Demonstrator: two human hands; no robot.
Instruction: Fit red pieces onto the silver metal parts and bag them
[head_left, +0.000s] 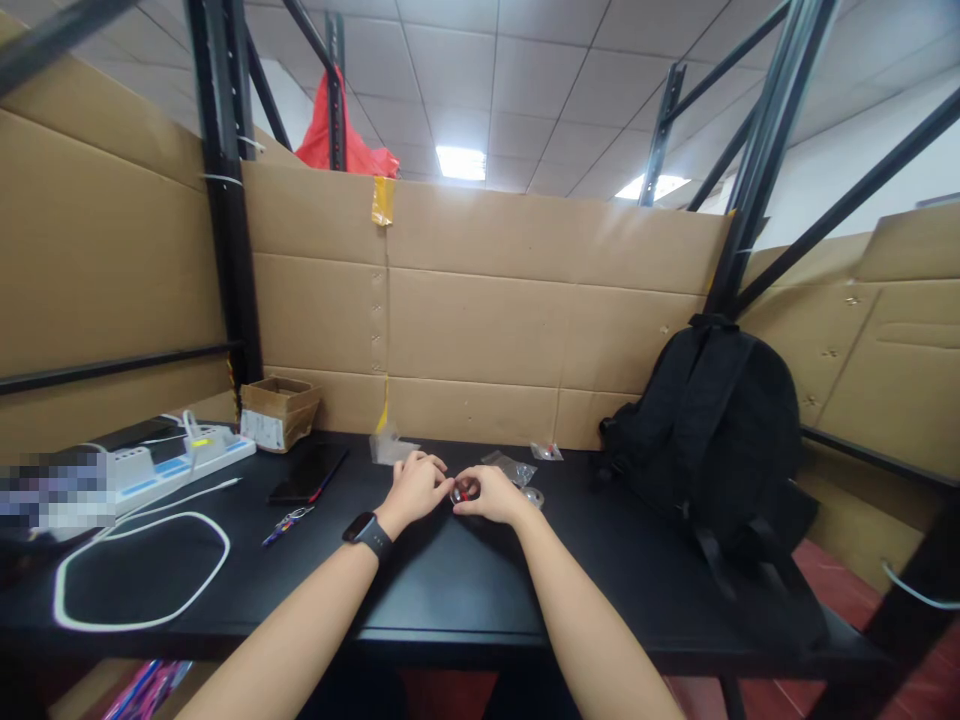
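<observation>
My right hand [486, 494] is closed with thumb and fingers around a small red and silvery piece [463, 493], mostly covered by the fingers. Close on its left is my left hand [415, 488], its fingers bent together and the thumb tip near the same piece; whatever its fingers hold is hidden. A dark watch [367, 534] is on the left wrist. Just behind the right hand lies a clear plastic bag [511, 466], and a small round clear thing [533, 496] lies beside that hand. Both hands are low over the black tabletop [457, 590].
A black backpack [712, 440] stands on the right. To the left are a white power strip [180, 475], a looped white cable [225, 540], a dark phone [309, 474], a keychain [287, 523] and an open cardboard box [281, 412]. Small plastic bags [547, 451] lie by the cardboard wall [480, 320].
</observation>
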